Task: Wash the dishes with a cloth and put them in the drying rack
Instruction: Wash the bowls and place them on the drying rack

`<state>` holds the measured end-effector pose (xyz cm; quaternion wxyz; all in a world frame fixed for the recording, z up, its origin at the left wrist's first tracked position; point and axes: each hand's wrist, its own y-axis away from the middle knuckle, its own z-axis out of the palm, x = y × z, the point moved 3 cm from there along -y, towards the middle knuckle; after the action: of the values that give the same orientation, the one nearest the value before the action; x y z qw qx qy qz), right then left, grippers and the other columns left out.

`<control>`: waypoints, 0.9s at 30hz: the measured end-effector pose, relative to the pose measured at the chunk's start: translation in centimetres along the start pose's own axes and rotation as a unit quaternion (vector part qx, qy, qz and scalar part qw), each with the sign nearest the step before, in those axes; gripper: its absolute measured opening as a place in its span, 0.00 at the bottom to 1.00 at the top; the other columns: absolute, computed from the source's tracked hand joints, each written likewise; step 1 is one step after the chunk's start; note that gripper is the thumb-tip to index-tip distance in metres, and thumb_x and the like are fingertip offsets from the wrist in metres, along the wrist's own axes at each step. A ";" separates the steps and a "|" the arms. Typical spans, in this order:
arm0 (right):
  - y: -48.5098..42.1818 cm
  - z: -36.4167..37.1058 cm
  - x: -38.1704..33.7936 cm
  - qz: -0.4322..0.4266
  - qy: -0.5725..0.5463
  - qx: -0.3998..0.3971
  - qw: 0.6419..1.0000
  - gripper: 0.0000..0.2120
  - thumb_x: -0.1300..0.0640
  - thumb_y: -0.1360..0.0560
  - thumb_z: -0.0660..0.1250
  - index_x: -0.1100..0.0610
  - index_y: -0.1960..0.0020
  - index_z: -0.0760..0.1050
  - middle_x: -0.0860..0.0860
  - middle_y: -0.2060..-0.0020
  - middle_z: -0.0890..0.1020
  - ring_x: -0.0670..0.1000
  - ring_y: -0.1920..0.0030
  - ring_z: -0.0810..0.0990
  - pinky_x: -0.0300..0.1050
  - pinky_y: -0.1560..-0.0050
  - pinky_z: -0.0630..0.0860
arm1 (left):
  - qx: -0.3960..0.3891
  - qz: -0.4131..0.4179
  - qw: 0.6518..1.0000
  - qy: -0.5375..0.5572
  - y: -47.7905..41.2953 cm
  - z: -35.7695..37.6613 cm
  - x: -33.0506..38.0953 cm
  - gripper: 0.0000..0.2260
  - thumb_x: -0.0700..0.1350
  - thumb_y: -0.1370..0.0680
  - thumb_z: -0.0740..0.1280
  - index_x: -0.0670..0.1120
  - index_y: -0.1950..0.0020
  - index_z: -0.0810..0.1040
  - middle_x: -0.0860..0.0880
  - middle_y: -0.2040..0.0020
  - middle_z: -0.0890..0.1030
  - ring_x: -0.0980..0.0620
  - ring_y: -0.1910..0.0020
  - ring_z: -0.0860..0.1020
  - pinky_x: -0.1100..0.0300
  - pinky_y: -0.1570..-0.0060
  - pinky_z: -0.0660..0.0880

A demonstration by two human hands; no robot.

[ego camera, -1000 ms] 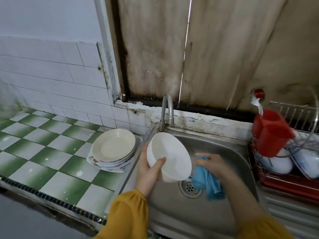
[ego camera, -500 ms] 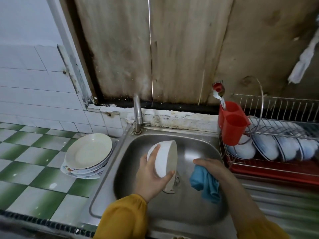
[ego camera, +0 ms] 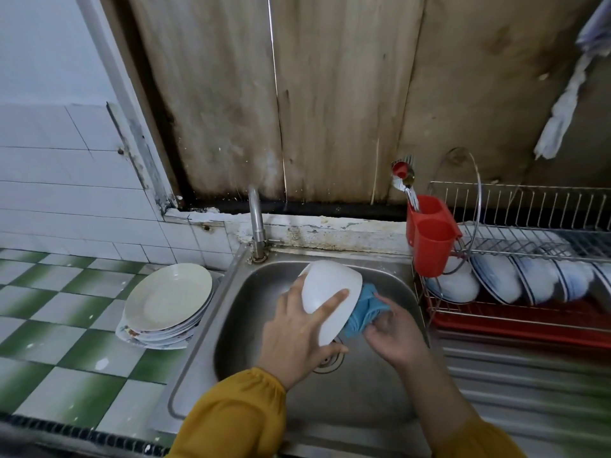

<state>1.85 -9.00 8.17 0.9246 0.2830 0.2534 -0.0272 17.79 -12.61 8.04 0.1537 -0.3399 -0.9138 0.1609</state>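
Over the sink [ego camera: 251, 312], the left hand [ego camera: 297, 328] is gripping the tilted white bowl [ego camera: 330, 292], the right hand [ego camera: 393, 332] clutching the blue cloth [ego camera: 363, 305] at its mouth; a wet grip may be risking a drop.

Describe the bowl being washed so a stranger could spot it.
Find the steel sink. Over it, the left hand grips a plain white bowl, a blue cloth against it. It alone is held; the other bowls stand in the rack.
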 end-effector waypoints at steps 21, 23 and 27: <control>-0.2 7.6 4.8 -0.337 0.562 -0.216 0.724 0.21 0.76 0.33 0.69 0.58 0.46 0.82 0.49 0.47 0.80 0.40 0.45 0.77 0.39 0.36 0.73 | 0.098 -0.187 0.831 0.514 -1.1 -4.8 -3.0 0.20 0.63 0.22 0.56 0.61 0.32 0.73 0.53 0.37 0.77 0.54 0.36 0.75 0.52 0.36 0.73; 0.4 7.1 4.9 -0.232 0.655 -0.335 0.637 0.21 0.72 0.32 0.72 0.56 0.43 0.82 0.45 0.43 0.79 0.42 0.40 0.75 0.36 0.34 0.70 | 0.111 -0.194 0.823 0.521 -1.0 -6.2 -4.3 0.18 0.62 0.22 0.56 0.62 0.35 0.75 0.56 0.39 0.78 0.56 0.39 0.76 0.60 0.43 0.75; -0.8 7.6 1.6 -0.354 0.842 -0.251 0.320 0.19 0.66 0.30 0.71 0.48 0.45 0.83 0.48 0.44 0.76 0.51 0.39 0.68 0.49 0.38 0.70 | 0.133 -0.176 0.798 0.561 0.1 -7.2 -3.3 0.14 0.52 0.18 0.58 0.55 0.34 0.74 0.63 0.42 0.79 0.67 0.43 0.76 0.71 0.48 0.72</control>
<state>6.56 -13.61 12.36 0.1439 -0.2080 0.9669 -0.0342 23.06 -13.43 13.93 0.7083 -0.1801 -0.6818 0.0320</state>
